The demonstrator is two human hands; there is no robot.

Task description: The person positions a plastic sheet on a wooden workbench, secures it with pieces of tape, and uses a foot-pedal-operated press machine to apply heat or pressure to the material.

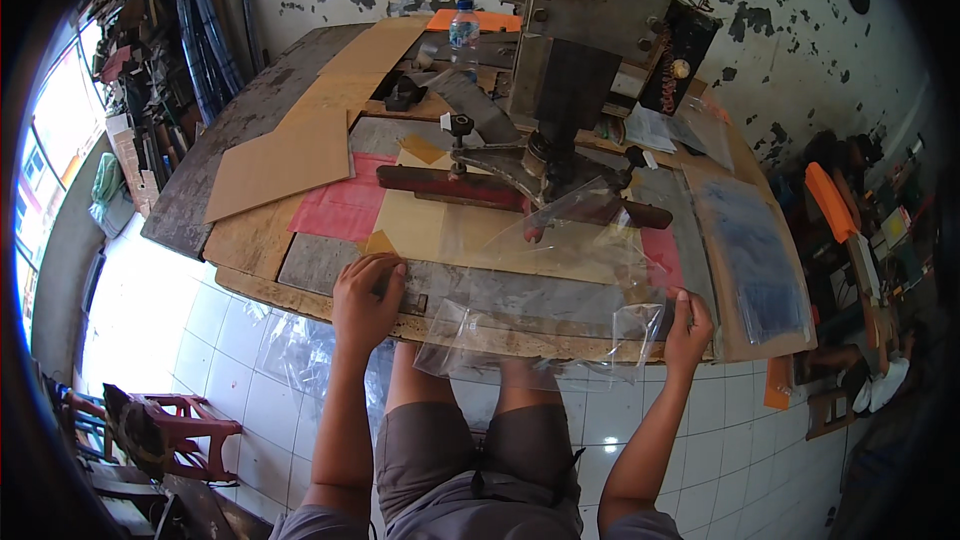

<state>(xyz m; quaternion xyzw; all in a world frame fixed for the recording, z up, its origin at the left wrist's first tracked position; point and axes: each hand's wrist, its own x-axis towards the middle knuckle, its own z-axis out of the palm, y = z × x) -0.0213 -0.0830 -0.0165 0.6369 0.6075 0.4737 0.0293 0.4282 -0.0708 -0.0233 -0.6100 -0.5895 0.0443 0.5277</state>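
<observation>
My right hand [688, 330] is closed in a pinch on the right edge of a clear plastic sheet [540, 335]. The sheet is creased and hangs over the table's front edge, its upper part rising toward the press. My left hand [366, 302] rests at the front edge, thumb apart from bent fingers, with no held thing visible. Its fingertips are close to a small tan flap [378, 244]. Beyond my hands lies a cream board [410, 230] with red sheets [340, 198] at its sides. Over it stands a press head [545, 165] with a long dark bar [450, 183].
Cardboard pieces [285, 165] lie at the left, and a water bottle [464, 35] stands behind. On the right, a stack of clear plastic sheets [745, 240] covers a brown board. A red stool [195, 430] is on the tiled floor. Another person's legs [840, 360] show at far right.
</observation>
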